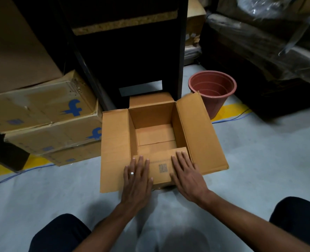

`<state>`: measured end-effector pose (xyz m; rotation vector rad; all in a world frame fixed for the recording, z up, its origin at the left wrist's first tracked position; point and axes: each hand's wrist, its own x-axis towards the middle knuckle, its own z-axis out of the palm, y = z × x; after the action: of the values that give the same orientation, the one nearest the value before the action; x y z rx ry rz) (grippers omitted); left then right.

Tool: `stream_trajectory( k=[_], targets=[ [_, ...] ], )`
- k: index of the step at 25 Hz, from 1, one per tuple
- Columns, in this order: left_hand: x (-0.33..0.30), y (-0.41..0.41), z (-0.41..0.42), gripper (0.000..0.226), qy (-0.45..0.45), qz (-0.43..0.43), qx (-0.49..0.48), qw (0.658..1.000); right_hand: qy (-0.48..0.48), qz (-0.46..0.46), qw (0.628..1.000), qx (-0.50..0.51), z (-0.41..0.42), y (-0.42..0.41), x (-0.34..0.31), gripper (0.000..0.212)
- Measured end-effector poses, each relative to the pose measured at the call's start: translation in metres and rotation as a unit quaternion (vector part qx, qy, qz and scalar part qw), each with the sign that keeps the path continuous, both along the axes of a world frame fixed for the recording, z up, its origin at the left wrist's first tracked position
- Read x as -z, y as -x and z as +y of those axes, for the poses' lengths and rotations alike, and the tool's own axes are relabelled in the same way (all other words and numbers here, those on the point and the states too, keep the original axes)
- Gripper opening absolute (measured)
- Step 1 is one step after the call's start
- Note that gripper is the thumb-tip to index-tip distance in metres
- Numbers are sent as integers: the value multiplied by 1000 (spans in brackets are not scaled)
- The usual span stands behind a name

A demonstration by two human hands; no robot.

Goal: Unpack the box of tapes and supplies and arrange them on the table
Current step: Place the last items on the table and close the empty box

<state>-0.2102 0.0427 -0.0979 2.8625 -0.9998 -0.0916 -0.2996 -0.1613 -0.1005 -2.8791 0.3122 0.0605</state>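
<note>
An open brown cardboard box (196, 131) stands on the grey floor in front of my knees. All its flaps are folded outward and only its bare cardboard bottom shows inside; no tapes or supplies are visible. My left hand (137, 180) lies flat with straight fingers on the left part of the near flap, which carries a small printed code. On the right part of the same flap my right hand (187, 173) lies flat too, fingers pointing toward the box opening. Neither hand holds anything.
Stacked cardboard cartons (47, 115) with blue logos sit at the left. A dark shelf unit (132, 57) rises right behind the box. A reddish plastic bucket (212, 90) stands at the right, near plastic-wrapped goods (268, 42). Yellow floor tape (236, 108) and a blue cable (228, 120) cross the floor.
</note>
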Motion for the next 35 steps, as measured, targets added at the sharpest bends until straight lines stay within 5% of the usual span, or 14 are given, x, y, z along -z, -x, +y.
stream_trajectory(
  k=[7,14,17,23,30,35],
  targets=[
    [19,-9,-2,67,-57,75,11,996,-1,92,995,-30,0,-6,20,82],
    [-28,-63,-34,66,89,24,-44,995,-52,16,997,-48,-22,-51,-33,89],
    [-47,-118,-50,68,103,26,-56,993,-59,0,998,-32,-44,-94,-52,71],
    [-50,-206,-85,67,148,54,-95,983,44,-40,998,0,-77,-184,-67,66],
    [-48,-247,-102,75,134,79,-125,980,66,-3,997,29,-95,-235,-49,72],
    [-50,-257,-112,77,221,120,-155,955,73,9,996,46,-91,-252,-52,86]
  ],
)
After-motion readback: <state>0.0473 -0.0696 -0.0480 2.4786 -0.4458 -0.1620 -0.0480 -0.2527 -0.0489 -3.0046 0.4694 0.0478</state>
